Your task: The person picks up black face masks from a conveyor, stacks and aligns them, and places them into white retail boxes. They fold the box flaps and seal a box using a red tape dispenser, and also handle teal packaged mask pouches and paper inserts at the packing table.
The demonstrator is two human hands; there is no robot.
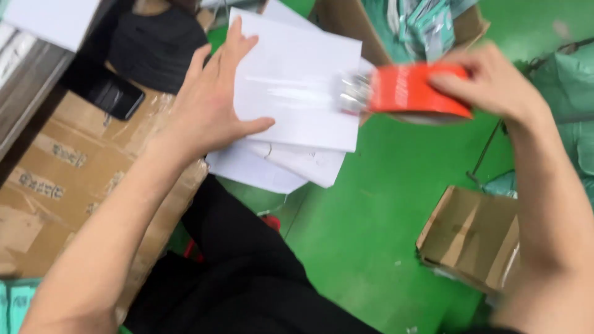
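My left hand (213, 102) lies flat, fingers spread, on the left edge of a white parcel (303, 86) and holds it down. A strip of clear tape runs across the parcel's top face. My right hand (489, 80) grips a red tape dispenser (411, 89) at the parcel's right edge, its metal blade end against the white surface. More white flat packets (278, 164) lie stacked under the parcel.
A taped brown carton (68, 179) at the left carries a black phone (108, 93). An open carton (461, 28) of teal bags stands behind, a small open carton (473, 238) on the green floor (371, 204) at the right. My black-trousered leg (247, 272) is below.
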